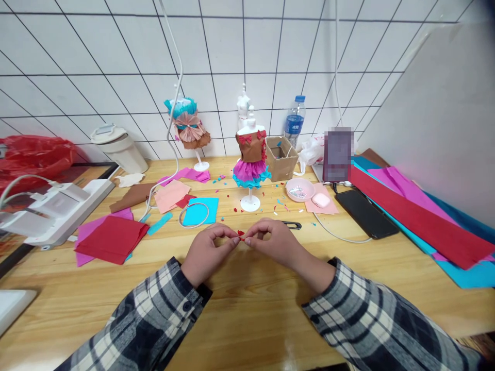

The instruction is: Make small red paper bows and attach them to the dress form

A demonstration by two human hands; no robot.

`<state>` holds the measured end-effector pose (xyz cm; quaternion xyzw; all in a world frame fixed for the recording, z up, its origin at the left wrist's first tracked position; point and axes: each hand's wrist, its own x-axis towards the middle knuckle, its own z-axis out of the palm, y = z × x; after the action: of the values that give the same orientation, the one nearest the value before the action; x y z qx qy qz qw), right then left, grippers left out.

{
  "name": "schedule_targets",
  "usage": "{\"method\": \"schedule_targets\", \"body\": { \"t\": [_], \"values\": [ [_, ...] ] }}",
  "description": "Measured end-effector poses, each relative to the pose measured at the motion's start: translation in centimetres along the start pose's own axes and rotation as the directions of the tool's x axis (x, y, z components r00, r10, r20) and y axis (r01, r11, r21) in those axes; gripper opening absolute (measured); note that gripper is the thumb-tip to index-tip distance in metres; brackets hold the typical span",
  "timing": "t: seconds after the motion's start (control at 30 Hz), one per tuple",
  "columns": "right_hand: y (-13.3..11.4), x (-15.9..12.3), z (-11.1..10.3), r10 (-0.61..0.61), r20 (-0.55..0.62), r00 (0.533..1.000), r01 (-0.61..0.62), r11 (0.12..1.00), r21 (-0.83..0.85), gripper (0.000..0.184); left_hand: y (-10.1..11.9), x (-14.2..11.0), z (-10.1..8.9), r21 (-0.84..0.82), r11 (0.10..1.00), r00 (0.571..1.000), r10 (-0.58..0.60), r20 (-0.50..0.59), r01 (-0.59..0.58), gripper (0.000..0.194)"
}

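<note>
A small red paper piece [241, 234], shaped somewhat like a bow, is pinched between both hands just above the wooden table. My left hand [211, 251] grips its left side with thumb and forefinger. From the other side, my right hand [273, 242] pinches it the same way. Straight behind them stands a miniature dress form [251, 149] in a brown paper bodice with red bows and a magenta and turquoise ruffled skirt. Partly under my right hand lies a black tool [293, 225], probably a cutter or small scissors; most of it is hidden.
Turquoise paper [211, 210] with a ring [194, 215] and red sheets [112, 238] lie left. A second dressed form [189, 126], cardboard box [281, 159] and water bottle [295, 121] stand behind. A pink bowl [300, 190], black phone [365, 212] and long red paper [421, 216] are right.
</note>
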<state>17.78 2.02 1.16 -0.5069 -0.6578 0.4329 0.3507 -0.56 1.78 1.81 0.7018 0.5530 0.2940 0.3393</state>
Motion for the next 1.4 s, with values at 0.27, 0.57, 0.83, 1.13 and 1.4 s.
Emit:
{"method": "schedule_targets", "body": {
  "t": [0.27, 0.57, 0.83, 1.13, 1.4],
  "values": [
    [0.4, 0.0, 0.6, 0.198, 0.094, 0.976, -0.210, 0.967, 0.147, 0.018, 0.1, -0.3, 0.2, 0.123, 0.987, 0.992, 0.113, -0.048, -0.107, 0.015],
    [0.0, -0.1, 1.0, 0.295, 0.113, 0.949, -0.314, 0.920, 0.235, 0.013, 0.2, -0.4, 0.4, 0.165, 0.978, 0.987, 0.143, -0.068, -0.130, 0.013],
    [0.1, 0.0, 1.1, 0.303, 0.120, 0.946, -0.325, 0.904, 0.278, 0.015, 0.1, -0.6, 0.4, 0.198, 0.965, 0.977, 0.193, -0.088, -0.173, 0.014],
    [-0.3, -0.2, 1.2, 0.309, 0.105, 0.945, -0.326, 0.913, 0.247, 0.009, 0.4, -0.6, 0.3, 0.169, 0.969, 0.976, 0.198, -0.092, -0.181, 0.015],
    [0.2, -0.1, 1.3, 0.177, -0.036, 0.984, -0.174, 0.983, 0.058, 0.009, 0.6, -0.6, 0.2, 0.215, 0.959, 0.977, 0.203, -0.070, -0.184, 0.019]
  ]
}}
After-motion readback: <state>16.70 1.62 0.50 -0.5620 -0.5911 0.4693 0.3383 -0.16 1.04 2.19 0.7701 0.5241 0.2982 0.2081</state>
